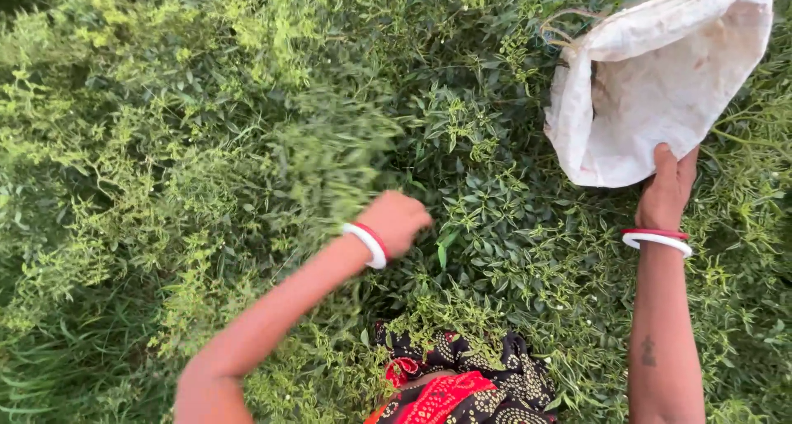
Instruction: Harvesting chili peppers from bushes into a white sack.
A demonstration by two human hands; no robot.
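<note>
Nearest the camera, at the bottom edge, a black cloth with red and pale print (462, 387) is partly buried under leafy sprigs and cut off by the frame. Both forearms rise from that edge, each with a red and white bangle at the wrist; the left elbow and the right upper arm are cut off.

The left hand (396, 220) is curled down into the green plants (206, 143), just left of the picture's middle. It is blurred, and its fingers are turned away into the leaves, so I cannot tell whether its grip is closed on anything.

The right hand (667, 189) reaches up on the right side, its grip pinched on the lower hem of a white sack (660, 77), thumb showing on the cloth and fingers hidden behind it.

The sack lies over the plants in the upper right corner, its long axis running from the held hem up and right towards the corner, where it is cut off. Its dark mouth opens to the left; what is inside cannot be made out.

Farther off, dense foliage fills everything to the top edge.
</note>
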